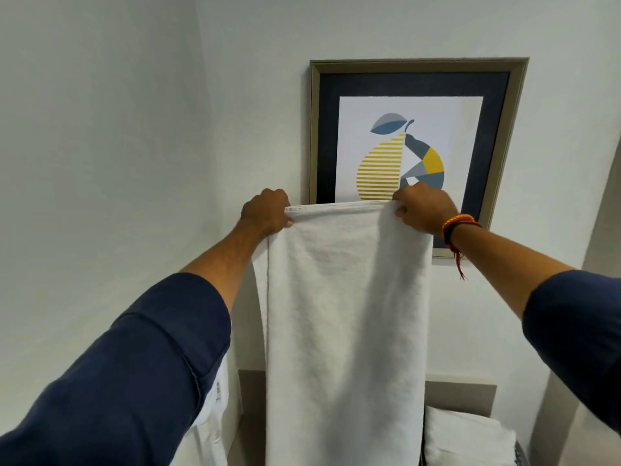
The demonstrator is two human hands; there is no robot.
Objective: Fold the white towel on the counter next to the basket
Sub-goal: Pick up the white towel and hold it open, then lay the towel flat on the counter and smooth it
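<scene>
A long white towel [342,314] hangs straight down in front of me, held up high against the wall. My left hand [267,213] grips its top left corner and my right hand [425,210] grips its top right corner, so the top edge is stretched level between them. The towel's lower end runs out of the bottom of the view. The counter is mostly hidden behind the towel.
A framed pear picture [413,153] hangs on the wall behind my hands. Folded white cloth [467,438] lies at the lower right beside a grey basket edge [522,455]. More white fabric [211,418] hangs under my left sleeve. A beige backsplash [460,395] runs below.
</scene>
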